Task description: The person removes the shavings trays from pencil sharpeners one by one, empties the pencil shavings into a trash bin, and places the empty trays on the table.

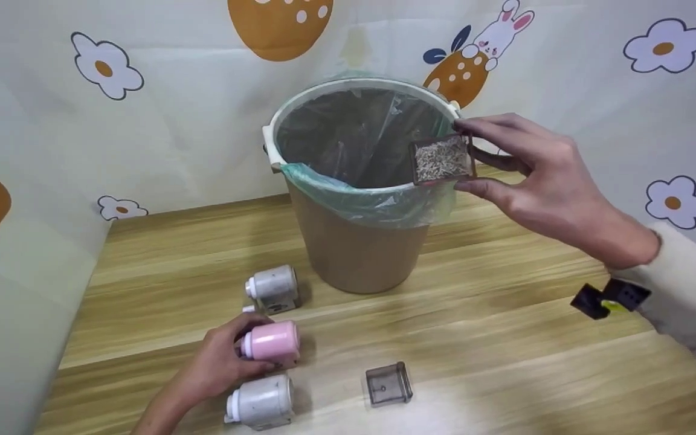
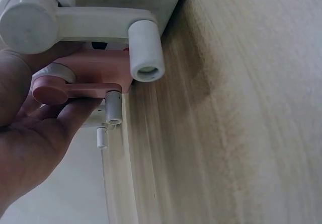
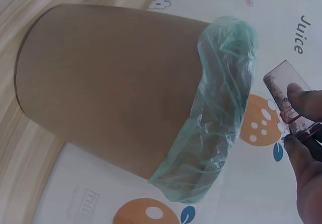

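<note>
1. Head view: the right hand (image 1: 541, 175) pinches a small clear plastic tray filled with pencil shavings (image 1: 442, 159) between thumb and fingertips, holding it tilted at the rim of the brown round bin with a green plastic liner (image 1: 357, 187), just above the opening. The left hand (image 1: 218, 362) curls round a pink and white pencil sharpener (image 1: 270, 342) lying on the wooden table (image 1: 505, 362), between two grey and white sharpeners (image 1: 272, 285) (image 1: 261, 402). An empty smoky clear tray (image 1: 388, 383) stands apart, nearer the table's front.

2. Left wrist view: the fingers (image 2: 60, 121) wrap the pink sharpener (image 2: 90, 75) from below, beside its crank handle; a white sharpener (image 2: 100, 12) lies right against it, and a third handle peeps out behind.

3. Right wrist view: thumb and fingertips (image 3: 304, 100) grip the shavings tray (image 3: 284, 95) by its short edges, just beside the liner (image 3: 216, 113) folded over the bin's rim.

4. Handling, as I judge it: the tray is light, stiff and smooth, so apt to slip; its loose shavings spill at any tilt. Holding it by the side walls, as here, suits it best.
</note>
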Motion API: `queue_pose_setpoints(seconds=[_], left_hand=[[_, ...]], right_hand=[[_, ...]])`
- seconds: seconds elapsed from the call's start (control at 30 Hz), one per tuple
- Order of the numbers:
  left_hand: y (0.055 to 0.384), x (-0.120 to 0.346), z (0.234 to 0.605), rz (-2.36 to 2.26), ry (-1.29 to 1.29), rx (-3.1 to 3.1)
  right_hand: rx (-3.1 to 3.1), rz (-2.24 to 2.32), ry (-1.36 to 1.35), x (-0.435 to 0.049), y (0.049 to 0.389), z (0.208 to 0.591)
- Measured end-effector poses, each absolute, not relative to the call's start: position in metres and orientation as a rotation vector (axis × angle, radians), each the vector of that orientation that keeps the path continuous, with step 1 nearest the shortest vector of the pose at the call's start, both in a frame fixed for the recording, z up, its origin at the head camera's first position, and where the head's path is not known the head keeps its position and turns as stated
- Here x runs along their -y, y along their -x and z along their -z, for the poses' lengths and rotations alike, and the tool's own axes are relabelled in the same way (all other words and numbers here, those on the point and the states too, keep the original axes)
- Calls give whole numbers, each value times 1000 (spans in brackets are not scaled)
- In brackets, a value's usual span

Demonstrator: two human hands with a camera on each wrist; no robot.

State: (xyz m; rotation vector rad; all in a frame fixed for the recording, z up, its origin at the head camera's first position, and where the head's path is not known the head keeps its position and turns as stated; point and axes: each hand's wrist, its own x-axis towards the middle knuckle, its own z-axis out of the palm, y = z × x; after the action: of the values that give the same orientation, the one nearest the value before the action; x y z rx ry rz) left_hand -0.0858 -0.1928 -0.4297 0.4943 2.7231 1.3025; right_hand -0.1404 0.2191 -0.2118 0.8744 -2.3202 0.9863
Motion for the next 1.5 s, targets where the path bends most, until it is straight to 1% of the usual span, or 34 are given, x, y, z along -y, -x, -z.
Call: queue_pose_setpoints(seconds=[0.33, 0.67, 0.87, 1.17, 1.5], left_hand=[[85, 193, 431, -1302, -509, -2718], [86, 192, 429, -1304, -490, -2689], [87, 194, 428, -1291, -490, -2680], [88, 194, 427, -1286, -498, -2656], [87, 193, 427, -1287, -485, -2675]], right_hand=[[2338, -848, -904, -218, 157, 211], [2356, -818, -892, -206, 167, 208], [2423, -706, -890, -200, 176, 202], [2430, -487, -973, -189, 189, 193], [2351, -325, -1126, -182, 199, 199]])
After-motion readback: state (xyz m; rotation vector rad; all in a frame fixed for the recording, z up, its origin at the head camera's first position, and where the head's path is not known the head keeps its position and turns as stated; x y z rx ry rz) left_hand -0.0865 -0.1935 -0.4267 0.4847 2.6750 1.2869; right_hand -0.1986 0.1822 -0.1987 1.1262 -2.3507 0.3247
